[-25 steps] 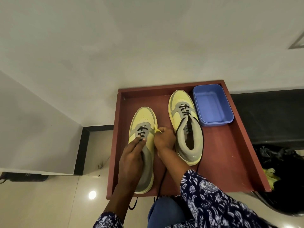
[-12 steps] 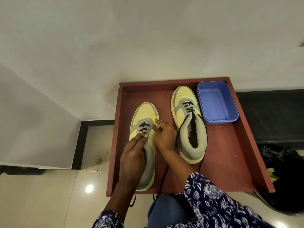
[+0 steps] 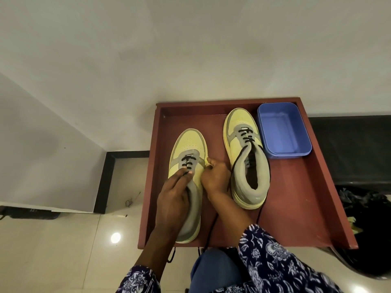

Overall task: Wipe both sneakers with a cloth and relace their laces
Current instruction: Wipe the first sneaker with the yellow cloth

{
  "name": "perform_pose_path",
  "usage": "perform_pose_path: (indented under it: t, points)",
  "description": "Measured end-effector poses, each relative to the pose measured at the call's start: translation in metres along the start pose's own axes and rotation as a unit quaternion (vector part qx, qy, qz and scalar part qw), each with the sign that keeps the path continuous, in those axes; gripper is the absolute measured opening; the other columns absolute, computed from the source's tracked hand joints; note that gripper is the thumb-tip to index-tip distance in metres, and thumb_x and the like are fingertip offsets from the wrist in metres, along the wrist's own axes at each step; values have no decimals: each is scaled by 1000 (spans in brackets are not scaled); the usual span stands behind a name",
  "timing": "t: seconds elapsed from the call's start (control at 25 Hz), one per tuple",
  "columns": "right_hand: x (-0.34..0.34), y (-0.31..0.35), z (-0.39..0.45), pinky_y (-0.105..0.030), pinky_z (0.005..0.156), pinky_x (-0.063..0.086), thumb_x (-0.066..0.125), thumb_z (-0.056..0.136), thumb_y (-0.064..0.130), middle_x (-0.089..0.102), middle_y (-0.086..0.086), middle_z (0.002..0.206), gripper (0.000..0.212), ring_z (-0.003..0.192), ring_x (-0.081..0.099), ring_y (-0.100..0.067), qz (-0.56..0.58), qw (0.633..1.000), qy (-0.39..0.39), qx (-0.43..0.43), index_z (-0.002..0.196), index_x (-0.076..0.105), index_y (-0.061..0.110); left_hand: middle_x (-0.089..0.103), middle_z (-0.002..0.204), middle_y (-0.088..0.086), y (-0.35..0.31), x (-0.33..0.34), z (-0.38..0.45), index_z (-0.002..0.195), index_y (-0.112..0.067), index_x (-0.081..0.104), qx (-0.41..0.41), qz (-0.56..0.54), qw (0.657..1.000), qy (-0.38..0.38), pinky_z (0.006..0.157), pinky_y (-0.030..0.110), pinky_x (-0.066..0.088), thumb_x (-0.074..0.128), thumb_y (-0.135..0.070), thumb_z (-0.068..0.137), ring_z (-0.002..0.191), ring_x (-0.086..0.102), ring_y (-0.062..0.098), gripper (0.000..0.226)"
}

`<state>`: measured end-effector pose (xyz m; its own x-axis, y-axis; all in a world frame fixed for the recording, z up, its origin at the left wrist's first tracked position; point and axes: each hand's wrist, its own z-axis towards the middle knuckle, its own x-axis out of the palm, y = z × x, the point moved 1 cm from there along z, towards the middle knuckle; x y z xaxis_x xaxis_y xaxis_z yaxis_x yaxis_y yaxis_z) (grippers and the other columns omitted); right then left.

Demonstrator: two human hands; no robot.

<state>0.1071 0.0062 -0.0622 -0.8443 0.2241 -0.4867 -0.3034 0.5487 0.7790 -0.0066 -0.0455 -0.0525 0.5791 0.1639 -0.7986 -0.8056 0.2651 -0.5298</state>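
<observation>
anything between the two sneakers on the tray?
Head view: the right hand at the left sneaker's edge; past it, bare tray before the right sneaker.

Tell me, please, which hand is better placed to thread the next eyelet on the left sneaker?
Left, probably: the left hand already pinches the lace at the sneaker, while the right hand is beside it.
</observation>
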Motion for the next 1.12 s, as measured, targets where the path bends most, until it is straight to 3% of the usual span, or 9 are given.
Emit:
perform_pose_path:
  t: [0.2,0.52,0.76,1.0,1.12]
  points:
    - [1,26,38,-34,93,45,44,86,-3,61,-16,124,40,112,56,-33,-55,997,22,-40,121,60,8,64,115,17,1,1,1,110,-3,66,10,-4,1000,4,88,38,49,51,4,78,105,62,32,36]
    - [10,44,71,-31,108,32,40,86,-3,49,-14,137,49,128,43,-28,-141,976,91,-139,132,49,9,64,115,17,-1,1,1,111,-2,64,14,-1,1000,7,86,39,51,53,3,76,104,63,33,38]
    - [1,25,41,-29,98,37,44,90,0,50,-14,127,43,116,51,-29,-143,966,61,-209,131,51,10,64,116,17,0,1,0,112,-3,64,1,-8,1000,-3,93,38,45,35,-11,85,106,62,31,41]
    - [1,-2,6,-32,82,48,44,85,-6,60,-11,108,44,97,59,-27,-93,957,13,-275,123,59,10,64,114,18,1,3,-1,109,-3,66,-4,-6,1000,-7,92,38,45,34,-9,84,104,63,31,42]
    - [2,3,19,-34,83,50,43,78,-2,62,-16,104,42,95,61,-36,-146,926,31,-347,113,65,4,65,114,17,1,2,0,109,-3,66,-6,-10,1000,-2,91,32,46,33,-9,82,104,63,30,43]
